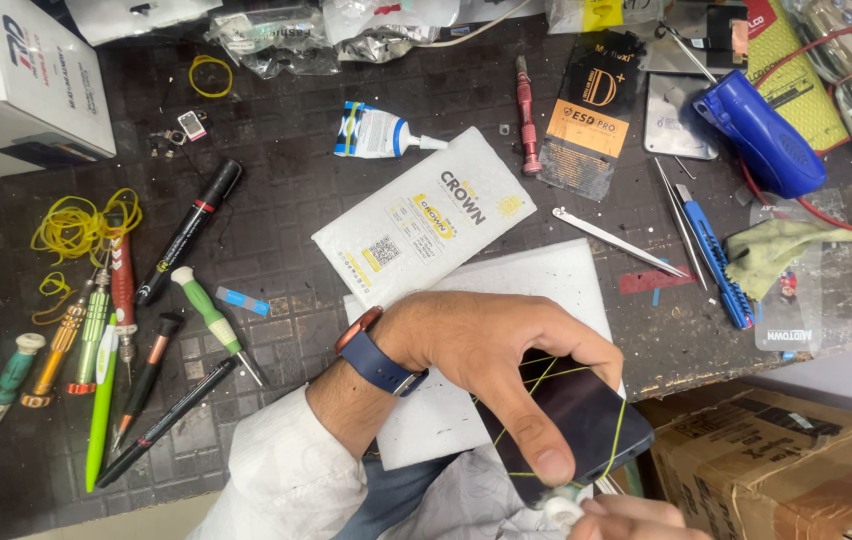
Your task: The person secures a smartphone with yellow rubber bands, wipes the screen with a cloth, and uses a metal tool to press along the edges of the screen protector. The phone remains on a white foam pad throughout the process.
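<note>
My left hand (491, 345), with a blue-strapped watch (376, 358) on the wrist and a white sleeve, grips a dark phone (586, 415) from above, thumb pressed on its near edge. Thin yellow rubber bands (618, 425) cross the phone's glass. The phone rests partly on a white sheet (556, 275) at the bench's front edge. Only the top of my right hand (631, 518) shows at the bottom of the frame. It pinches a small white wad (558, 510) against the phone's lower corner.
On the dark bench lie a white packet (424, 218), a glue tube (376, 132), tweezers (616, 240), a blue tool (761, 135), a red screwdriver (526, 115), a black marker (189, 230), several screwdrivers (96, 340) and yellow bands (81, 225) at left. A cardboard box (786, 470) sits lower right.
</note>
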